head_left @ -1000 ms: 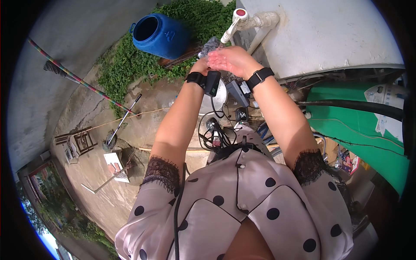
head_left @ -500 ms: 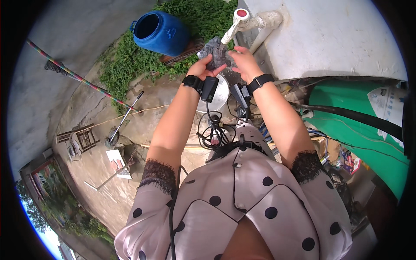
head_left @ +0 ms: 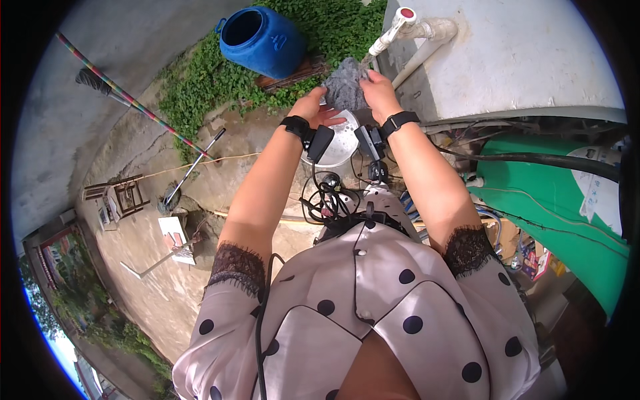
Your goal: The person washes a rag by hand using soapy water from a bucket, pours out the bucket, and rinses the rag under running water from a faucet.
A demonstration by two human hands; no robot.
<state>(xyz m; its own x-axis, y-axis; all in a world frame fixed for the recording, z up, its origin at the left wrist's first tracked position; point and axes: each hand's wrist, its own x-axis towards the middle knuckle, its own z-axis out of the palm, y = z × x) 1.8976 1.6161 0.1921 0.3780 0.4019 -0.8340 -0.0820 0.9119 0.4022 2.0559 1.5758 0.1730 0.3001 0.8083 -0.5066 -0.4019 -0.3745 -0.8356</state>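
A wet-looking grey cloth (head_left: 345,85) hangs spread between my two hands, just below the white tap (head_left: 392,32) with a red-centred handle. My left hand (head_left: 316,109) has its thumb at the cloth's left edge, while its other fingers reach out beneath it. The right edge is pinched in the fingers of my right hand (head_left: 380,95), close under the spout. Below the hands stands a white basin (head_left: 341,141), partly covered by my left hand and wrist gear. What the basin holds is hard to make out.
A blue barrel (head_left: 261,43) lies tilted among green plants (head_left: 190,77). To the right are a pale wall (head_left: 527,60) and a green surface (head_left: 527,180). Black cables (head_left: 327,200) dangle below my wrists. A long-handled tool (head_left: 193,175) and wooden stool (head_left: 123,200) are at left.
The grey cloth, bunched before, now hangs more spread out between my hands. My right fingers have closed on its edge. The whole view has shifted slightly.
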